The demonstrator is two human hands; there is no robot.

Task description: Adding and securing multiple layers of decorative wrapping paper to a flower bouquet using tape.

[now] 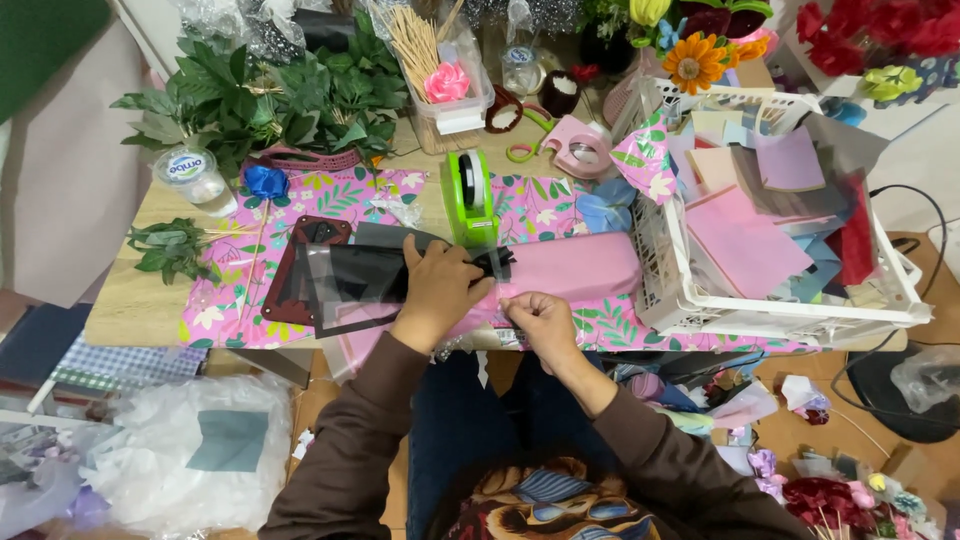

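A gathered bunch of black tissue paper [492, 263] is pinched against a pink paper roll [575, 268] lying on the floral-printed pink wrapping sheet [225, 310] over the bench [120, 300]. The left hand [440, 285] is curled closed around the bunch; the right hand [540, 318] is closed on the roll's near edge. Just behind, a green tape dispenser [470, 195] is seen; at right, a white slatted plastic crate [700, 300] of coloured paper sheets.

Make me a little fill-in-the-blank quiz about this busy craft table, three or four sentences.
1. The tape dispenser behind the hands is ____ in colour.
2. The left hand presses on a folded ____ sheet.
3. The white basket on the right holds sheets of coloured ____.
4. The right hand rests at the edge of the ____ paper.

Missing words: green; black; paper; pink
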